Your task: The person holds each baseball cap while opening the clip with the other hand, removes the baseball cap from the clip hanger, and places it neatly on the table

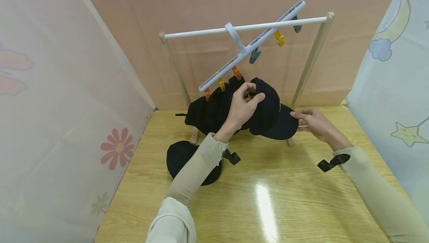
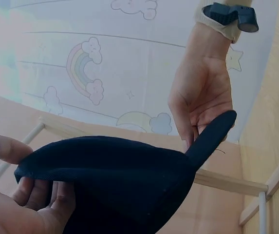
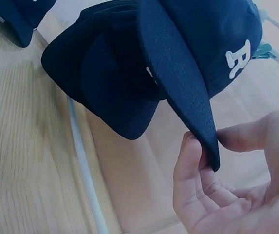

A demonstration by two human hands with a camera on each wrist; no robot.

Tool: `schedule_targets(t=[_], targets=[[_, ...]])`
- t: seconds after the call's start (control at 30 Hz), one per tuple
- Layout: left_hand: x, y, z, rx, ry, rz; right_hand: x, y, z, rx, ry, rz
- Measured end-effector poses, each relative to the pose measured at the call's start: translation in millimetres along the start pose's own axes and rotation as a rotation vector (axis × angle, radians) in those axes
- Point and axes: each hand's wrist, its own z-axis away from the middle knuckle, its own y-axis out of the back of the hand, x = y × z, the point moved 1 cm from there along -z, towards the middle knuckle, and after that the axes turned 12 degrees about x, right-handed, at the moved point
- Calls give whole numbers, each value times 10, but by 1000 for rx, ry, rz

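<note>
A dark navy baseball cap (image 1: 268,103) with a white letter R (image 3: 238,58) on its front is between my hands, below the hanger. My left hand (image 1: 242,106) pinches the edge of its crown, thumb on one side and fingers on the other. By the brim's edge my right hand (image 1: 316,123) holds it, the thumb opposite the fingers. Beside it, several more dark caps (image 1: 204,114) hang close together from orange and yellow clips on the left part of a white clip hanger (image 1: 246,51). In the head view my left hand partly hides them.
The hanger hooks over the white bar (image 1: 201,32) of a wooden-legged rack (image 1: 313,58). Green clips (image 1: 254,54) and a yellow clip (image 1: 279,38) dangle on its right part. Another dark cap (image 1: 181,157) lies on the wooden table (image 1: 244,205), partly under my left forearm. Printed curtains flank the table.
</note>
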Motion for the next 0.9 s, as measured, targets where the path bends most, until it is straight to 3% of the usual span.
schedule_targets(t=[0.27, 0.5, 0.63, 0.9], targets=[[76, -9, 80, -54, 167, 111, 12, 50, 60, -16, -7, -1], [113, 60, 142, -173, 307, 238, 51, 63, 140, -16, 0, -58], [135, 119, 182, -195, 313, 245, 57, 49, 184, -19, 14, -75], [151, 247, 260, -173, 224, 104, 89, 30, 259, -36, 52, -144]])
